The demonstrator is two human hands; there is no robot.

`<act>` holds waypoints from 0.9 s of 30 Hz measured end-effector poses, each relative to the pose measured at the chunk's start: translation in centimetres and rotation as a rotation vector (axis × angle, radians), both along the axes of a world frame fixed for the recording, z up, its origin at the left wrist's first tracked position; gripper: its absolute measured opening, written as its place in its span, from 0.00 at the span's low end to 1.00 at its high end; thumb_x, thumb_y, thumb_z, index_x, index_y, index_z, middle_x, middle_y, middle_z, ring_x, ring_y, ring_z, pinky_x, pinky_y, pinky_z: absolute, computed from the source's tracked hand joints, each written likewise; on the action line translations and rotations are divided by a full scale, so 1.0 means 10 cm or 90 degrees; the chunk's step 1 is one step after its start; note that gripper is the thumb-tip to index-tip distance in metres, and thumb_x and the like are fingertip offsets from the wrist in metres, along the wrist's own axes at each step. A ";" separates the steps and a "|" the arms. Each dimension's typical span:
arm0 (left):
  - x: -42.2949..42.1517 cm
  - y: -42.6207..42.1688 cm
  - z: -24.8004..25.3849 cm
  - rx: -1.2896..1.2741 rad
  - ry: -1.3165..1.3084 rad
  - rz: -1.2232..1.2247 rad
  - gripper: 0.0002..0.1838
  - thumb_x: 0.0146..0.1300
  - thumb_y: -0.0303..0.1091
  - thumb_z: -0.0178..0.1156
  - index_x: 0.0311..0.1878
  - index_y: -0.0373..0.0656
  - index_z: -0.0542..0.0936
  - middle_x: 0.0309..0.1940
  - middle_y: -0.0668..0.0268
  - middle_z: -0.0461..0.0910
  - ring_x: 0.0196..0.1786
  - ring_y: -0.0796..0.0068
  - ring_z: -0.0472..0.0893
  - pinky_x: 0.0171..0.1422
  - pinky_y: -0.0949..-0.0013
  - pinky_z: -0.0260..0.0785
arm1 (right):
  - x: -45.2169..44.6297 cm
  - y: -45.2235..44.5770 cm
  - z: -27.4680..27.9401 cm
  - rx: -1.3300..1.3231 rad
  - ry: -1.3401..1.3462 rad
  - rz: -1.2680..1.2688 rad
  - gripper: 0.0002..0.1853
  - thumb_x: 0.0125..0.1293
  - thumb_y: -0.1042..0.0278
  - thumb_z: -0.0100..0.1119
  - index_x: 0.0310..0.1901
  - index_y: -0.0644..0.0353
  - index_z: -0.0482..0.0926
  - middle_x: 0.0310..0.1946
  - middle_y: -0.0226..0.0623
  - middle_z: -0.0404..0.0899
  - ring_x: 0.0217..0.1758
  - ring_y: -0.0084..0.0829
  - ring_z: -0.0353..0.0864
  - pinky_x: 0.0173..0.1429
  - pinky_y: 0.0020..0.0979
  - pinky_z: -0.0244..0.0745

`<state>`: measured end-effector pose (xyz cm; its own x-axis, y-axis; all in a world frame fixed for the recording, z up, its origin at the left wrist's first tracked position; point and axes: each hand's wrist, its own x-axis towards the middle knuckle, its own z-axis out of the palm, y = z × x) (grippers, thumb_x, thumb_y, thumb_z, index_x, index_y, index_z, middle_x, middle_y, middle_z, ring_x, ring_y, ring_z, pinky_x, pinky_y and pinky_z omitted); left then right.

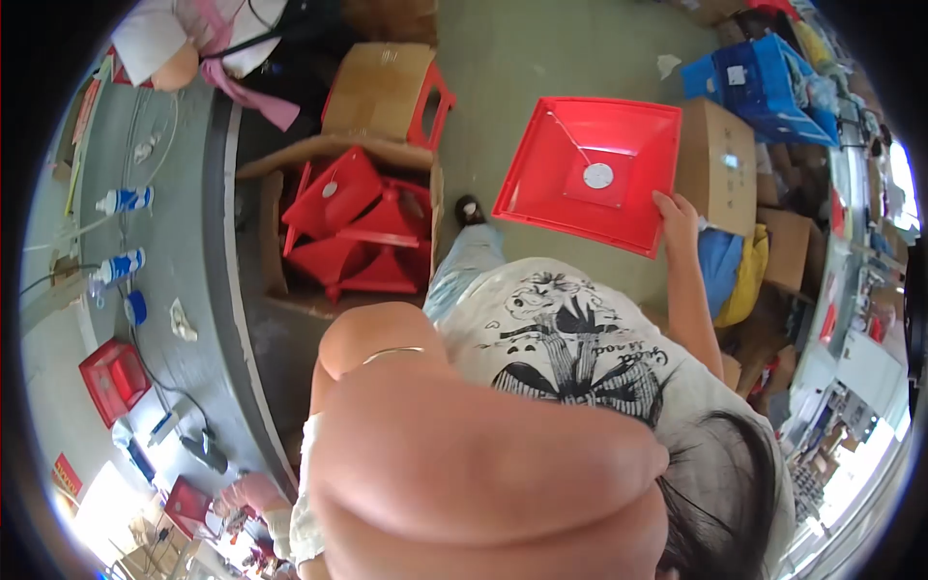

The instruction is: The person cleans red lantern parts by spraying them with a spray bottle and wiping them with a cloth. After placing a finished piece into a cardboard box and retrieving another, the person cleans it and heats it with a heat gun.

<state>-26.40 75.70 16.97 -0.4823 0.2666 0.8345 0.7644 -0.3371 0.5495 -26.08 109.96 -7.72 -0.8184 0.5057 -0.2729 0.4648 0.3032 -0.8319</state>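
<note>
My right hand (677, 217) grips the right edge of a red square tapered plastic shell (541, 193). The shell's wide mouth faces me, and a round white disc and a thin pale strip show inside. Raised close to the camera, my left hand (493, 464) looks large and blurred, with a thin band (394, 352) near it; its fingertips are hidden. Left of my legs, an open cardboard box (437, 213) holds several similar red shells (338, 198).
A grey workbench (193, 242) runs along the left, bearing blue-and-white bottles (124, 200), blue tape (135, 307) and a red shell (114, 382). Cardboard covers a red stool (447, 97). At right are a carton (730, 164) and blue crate (744, 87). Another person (213, 48) is at upper left.
</note>
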 end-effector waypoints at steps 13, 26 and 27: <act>-2.05 -0.06 -0.31 -0.309 -0.109 0.182 0.15 0.54 0.32 0.68 0.20 0.43 0.71 0.19 0.62 0.70 0.20 0.59 0.72 0.24 0.59 0.61 | -2.64 0.01 -0.43 -0.246 0.016 -0.051 0.12 0.63 0.66 0.65 0.41 0.68 0.83 0.33 0.32 0.83 0.31 0.23 0.79 0.35 0.25 0.70; -2.63 -0.79 -4.35 -0.764 -0.903 0.689 0.10 0.54 0.36 0.61 0.30 0.40 0.85 0.30 0.52 0.85 0.34 0.54 0.85 0.38 0.52 0.77 | -7.48 -1.58 -1.00 -0.256 0.050 0.290 0.19 0.67 0.59 0.64 0.48 0.70 0.82 0.40 0.37 0.84 0.39 0.27 0.81 0.43 0.30 0.76; -2.34 -0.71 -4.64 -0.852 -0.932 0.626 0.10 0.54 0.36 0.61 0.32 0.41 0.86 0.32 0.53 0.86 0.36 0.53 0.86 0.41 0.52 0.78 | -7.79 -1.75 -1.09 -0.194 0.064 0.310 0.19 0.67 0.58 0.64 0.48 0.68 0.82 0.38 0.36 0.83 0.36 0.26 0.80 0.40 0.30 0.75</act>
<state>-49.77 68.61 -29.48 -0.7168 -0.4422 -0.5391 -0.6344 0.7344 0.2412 -104.01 92.47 -18.66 -0.9664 -0.0243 -0.2558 0.2458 0.2018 -0.9481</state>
